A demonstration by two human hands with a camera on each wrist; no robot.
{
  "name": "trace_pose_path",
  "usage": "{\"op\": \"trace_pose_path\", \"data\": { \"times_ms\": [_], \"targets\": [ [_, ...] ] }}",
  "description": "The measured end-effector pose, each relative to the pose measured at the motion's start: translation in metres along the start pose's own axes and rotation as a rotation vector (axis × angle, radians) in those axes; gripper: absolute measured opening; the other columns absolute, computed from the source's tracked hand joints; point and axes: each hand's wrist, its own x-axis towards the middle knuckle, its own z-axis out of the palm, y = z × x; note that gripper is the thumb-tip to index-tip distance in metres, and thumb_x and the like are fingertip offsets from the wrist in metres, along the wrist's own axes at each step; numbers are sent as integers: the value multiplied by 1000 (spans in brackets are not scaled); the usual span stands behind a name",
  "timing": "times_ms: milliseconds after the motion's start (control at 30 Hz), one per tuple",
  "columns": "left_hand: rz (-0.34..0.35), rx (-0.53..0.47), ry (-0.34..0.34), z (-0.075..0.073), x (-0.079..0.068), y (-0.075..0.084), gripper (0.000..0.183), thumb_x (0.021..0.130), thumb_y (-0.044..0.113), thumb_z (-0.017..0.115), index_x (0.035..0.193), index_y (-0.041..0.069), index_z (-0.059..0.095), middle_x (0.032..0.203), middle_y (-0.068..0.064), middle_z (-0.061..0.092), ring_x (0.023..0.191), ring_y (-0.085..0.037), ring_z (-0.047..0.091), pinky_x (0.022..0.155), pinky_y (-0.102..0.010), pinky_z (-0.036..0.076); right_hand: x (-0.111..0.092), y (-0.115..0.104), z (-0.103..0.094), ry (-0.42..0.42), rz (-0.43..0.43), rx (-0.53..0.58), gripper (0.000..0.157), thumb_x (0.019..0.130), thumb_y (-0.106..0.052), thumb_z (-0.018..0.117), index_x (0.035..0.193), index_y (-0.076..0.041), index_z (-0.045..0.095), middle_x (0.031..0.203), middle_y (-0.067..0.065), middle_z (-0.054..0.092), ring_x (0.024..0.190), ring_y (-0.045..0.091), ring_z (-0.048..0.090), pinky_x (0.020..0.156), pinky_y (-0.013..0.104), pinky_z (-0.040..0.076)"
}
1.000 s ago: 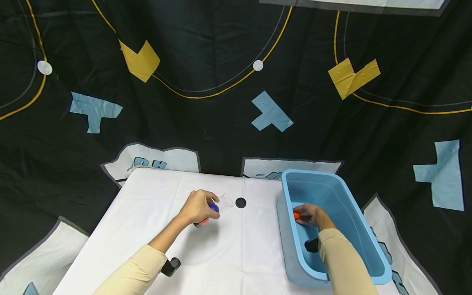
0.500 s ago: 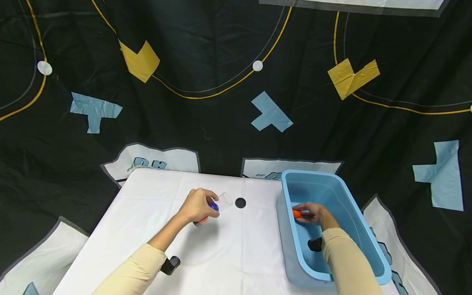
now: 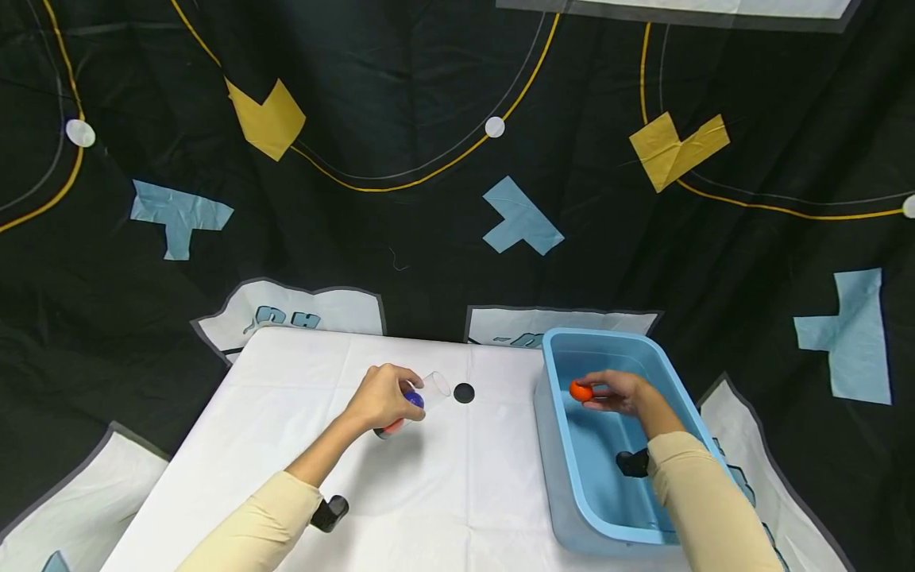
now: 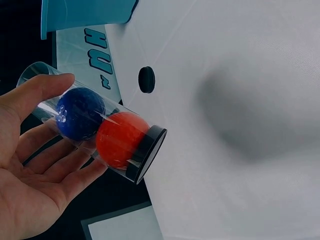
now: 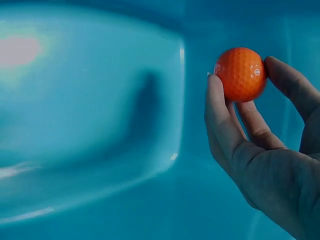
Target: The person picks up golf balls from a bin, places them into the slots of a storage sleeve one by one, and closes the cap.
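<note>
My left hand [image 3: 384,397] grips a clear plastic tube [image 4: 114,116], tilted above the table with its open end toward the right and away from me. Inside it sit a blue ball [image 4: 81,114] and, below that, an orange-red ball [image 4: 121,140] against the black end cap [image 4: 146,154]. Over the blue bin, my right hand [image 3: 620,392] pinches an orange golf ball [image 5: 241,74] between thumb and fingertips. A loose black cap [image 3: 464,393] lies flat on the table, right of the tube's open mouth.
The light blue bin [image 3: 572,508] stands at the table's right side, its raised walls around my right hand. A white cloth covers the table [image 3: 429,508]. Behind it hangs a black curtain [image 3: 400,262] with tape pieces.
My right hand has lifted the orange golf ball off the bin's lower left area, moving up and slightly right. The left hand holds the tube almost still.
</note>
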Motion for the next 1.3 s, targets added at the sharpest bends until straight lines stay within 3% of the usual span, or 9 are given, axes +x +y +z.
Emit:
{"op": "trace_pose_path", "data": {
  "times_ms": [267, 533, 733, 1033, 1300],
  "targets": [
    [3, 7, -5, 3, 1, 2, 36, 63, 13, 93, 96, 10, 78, 86, -6, 77, 80, -17, 70, 71, -32, 58, -17, -22, -5, -65, -49, -70, 67, 101, -19, 61, 151, 9, 26, 136, 34, 50, 83, 23, 75, 88, 34, 59],
    [11, 6, -14, 7, 4, 5, 36, 63, 13, 93, 96, 10, 78, 86, -6, 77, 79, -16, 71, 70, -30, 58, -33, -45, -9, -104, -99, -109, 64, 100, -20, 64, 147, 8, 29, 120, 21, 62, 93, 25, 75, 94, 37, 56],
    [4, -1, -14, 10, 5, 6, 36, 63, 12, 93, 96, 10, 78, 86, -6, 77, 80, -17, 71, 71, -30, 58, -44, -62, -4, -136, -127, -108, 66, 99, -19, 64, 149, 7, 29, 115, 15, 66, 93, 21, 74, 88, 32, 59],
    [15, -9, -17, 12, 6, 10, 36, 63, 12, 93, 97, 10, 78, 86, -6, 78, 80, -17, 71, 71, -31, 59, -57, -82, 18, -232, -217, -182, 45, 100, -16, 63, 134, 7, 46, 107, 8, 71, 97, 21, 72, 91, 33, 59],
    [21, -9, -19, 13, 6, 11, 36, 62, 14, 92, 96, 11, 78, 86, -6, 77, 79, -16, 71, 72, -30, 59, -63, -96, 52, -261, -248, -236, 45, 101, -16, 62, 136, 9, 50, 112, 10, 72, 105, 27, 71, 99, 39, 54]
  ]
}}
